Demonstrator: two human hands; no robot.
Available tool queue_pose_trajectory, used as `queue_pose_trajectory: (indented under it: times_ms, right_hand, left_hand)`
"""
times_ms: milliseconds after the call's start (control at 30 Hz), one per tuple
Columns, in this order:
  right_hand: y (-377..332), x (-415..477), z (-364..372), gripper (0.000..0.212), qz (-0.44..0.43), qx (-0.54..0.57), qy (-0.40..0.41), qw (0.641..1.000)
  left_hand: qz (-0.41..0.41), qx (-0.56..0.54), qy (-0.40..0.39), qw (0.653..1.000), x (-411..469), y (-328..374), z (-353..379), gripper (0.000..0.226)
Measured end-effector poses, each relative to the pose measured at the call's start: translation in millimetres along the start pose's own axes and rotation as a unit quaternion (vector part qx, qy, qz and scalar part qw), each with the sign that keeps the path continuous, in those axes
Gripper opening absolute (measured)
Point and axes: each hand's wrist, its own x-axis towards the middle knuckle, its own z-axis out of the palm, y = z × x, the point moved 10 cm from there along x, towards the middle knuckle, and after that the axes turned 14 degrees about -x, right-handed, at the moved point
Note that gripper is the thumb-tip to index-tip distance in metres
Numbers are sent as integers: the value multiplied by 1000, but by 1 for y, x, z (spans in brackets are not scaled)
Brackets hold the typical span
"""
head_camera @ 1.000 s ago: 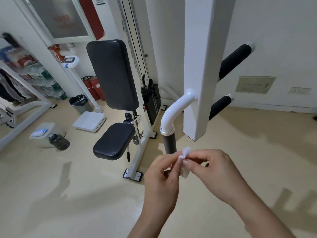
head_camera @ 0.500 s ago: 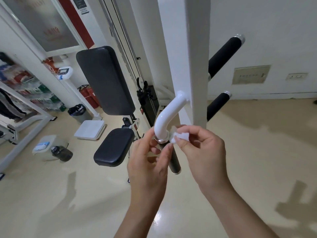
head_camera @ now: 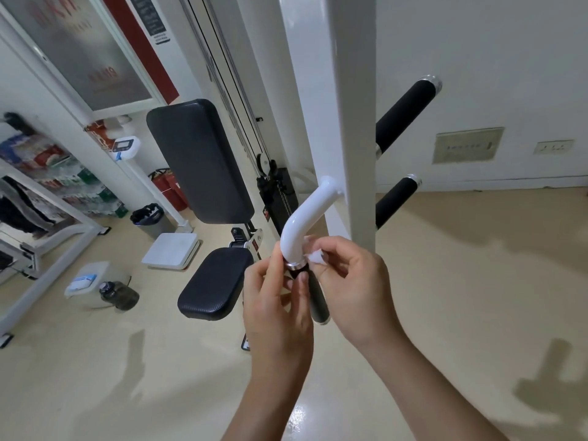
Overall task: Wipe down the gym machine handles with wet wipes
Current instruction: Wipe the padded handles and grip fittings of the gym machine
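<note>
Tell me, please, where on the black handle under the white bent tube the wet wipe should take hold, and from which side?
Wrap the wet wipe round the black handle just below its metal collar, then slide down. Come from the right, where the wipe already is: the handle is a plain round bar hanging nearly straight down with its lower end free.

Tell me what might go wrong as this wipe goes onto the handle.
1. The wet wipe is bunched small in the right hand; it may cover little of the black grip per pass.
2. The left hand sits at the grip's top by the chrome ring, so that patch may get skipped.
</note>
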Motion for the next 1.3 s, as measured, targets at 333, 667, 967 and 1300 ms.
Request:
queue_pose_trajectory:
  times_ms: [333, 667, 967, 1300]
  right_hand:
    - [4, 2, 1, 28, 4, -15, 19, 1000]
    - [54, -6, 21, 15, 115, -44, -2, 992]
    - [86, -8, 48, 22, 158, -92, -63, 981]
    - [87, -6, 46, 22, 173, -49, -49, 983]
  left_hand:
    - [-67, -103, 24, 992, 0, -21, 1, 45]
    - [-110, -105, 13, 988, 0, -39, 5, 33]
    - [-144, -120, -12, 982, -8, -61, 13, 29]
    - [-147, -97, -45, 983, -17, -75, 21, 20]
